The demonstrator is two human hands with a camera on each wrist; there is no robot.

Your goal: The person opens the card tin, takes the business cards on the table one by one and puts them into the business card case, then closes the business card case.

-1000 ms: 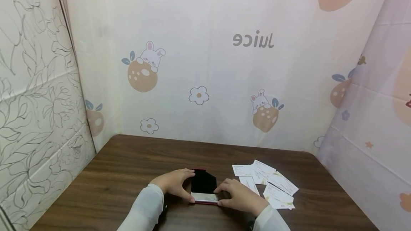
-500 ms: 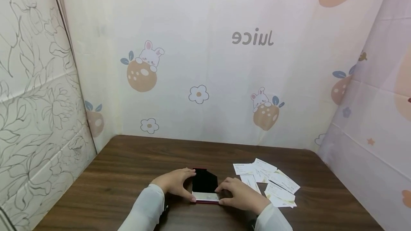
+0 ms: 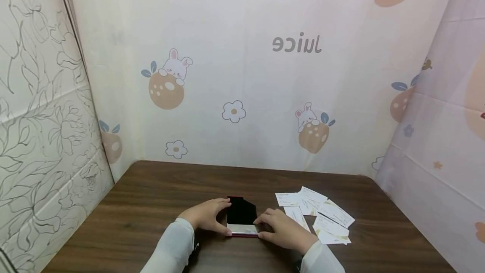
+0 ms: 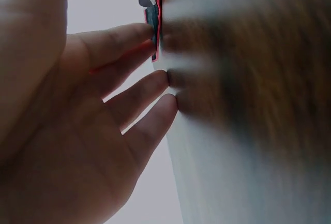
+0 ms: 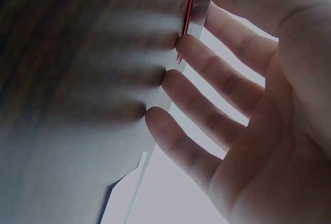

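In the head view, an opened card case (image 3: 241, 213) lies on the table, red at its edges, black inside, with a silver strip along the near side. My left hand (image 3: 206, 216) holds its left side, thumb at the near corner and index finger at the far corner. At the right side my right hand (image 3: 282, 228) grips the case's near corner between thumb and index finger. Both wrist views show the other fingertips resting on the tabletop, beside the case's thin red edge (image 4: 159, 22). Several white printed cards (image 3: 331, 214) lie to the right.
The dark wood-grain table (image 3: 159, 188) carries the case and cards. Some of the cards overlap, fanned out just beyond my right hand. A printed curtain (image 3: 242, 75) hangs behind the table, with further curtains at left and right.
Both hands keep the same hold on the card case. The case's upright part shifts very slightly, and the whole view moves a little; the cards lie as before.
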